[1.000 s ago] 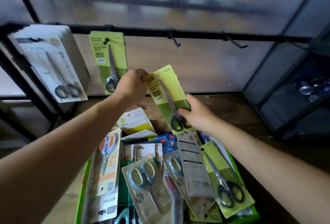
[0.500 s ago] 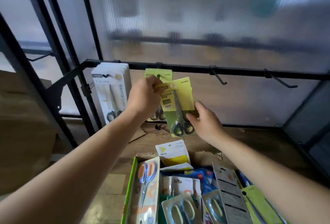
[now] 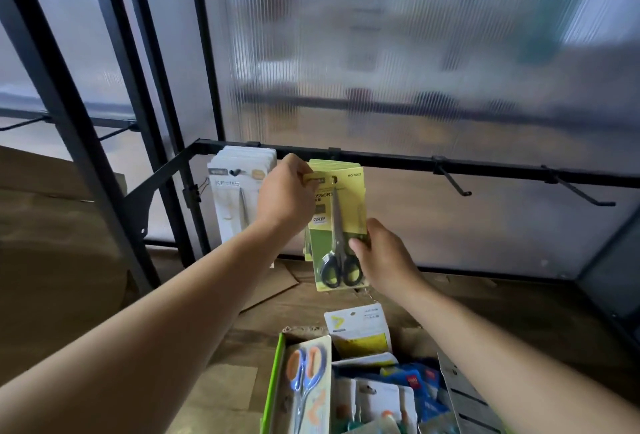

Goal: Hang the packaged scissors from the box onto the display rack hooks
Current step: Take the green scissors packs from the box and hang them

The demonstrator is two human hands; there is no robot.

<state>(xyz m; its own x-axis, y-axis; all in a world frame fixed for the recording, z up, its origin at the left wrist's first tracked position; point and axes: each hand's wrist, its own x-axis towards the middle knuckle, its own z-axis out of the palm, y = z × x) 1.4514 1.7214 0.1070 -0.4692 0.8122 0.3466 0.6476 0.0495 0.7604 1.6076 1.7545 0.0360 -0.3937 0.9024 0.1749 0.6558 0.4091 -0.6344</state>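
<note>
Brings scissors pack point(image 3: 341, 225) up against green packs point(image 3: 346, 166) hanging near the rack bar's point(image 3: 485, 165) left end, pinches its top left corner with left hand point(image 3: 285, 198), grips its right edge with right hand point(image 3: 384, 257), well above the box point(image 3: 273, 371).

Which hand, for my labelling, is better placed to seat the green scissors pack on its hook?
Probably left: left hand pinches the green scissors pack at its top edge; right hand grips lower.

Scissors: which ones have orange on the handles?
The scissors at the left edge of the box, blue and orange. The green pack being held has black handles.
</note>
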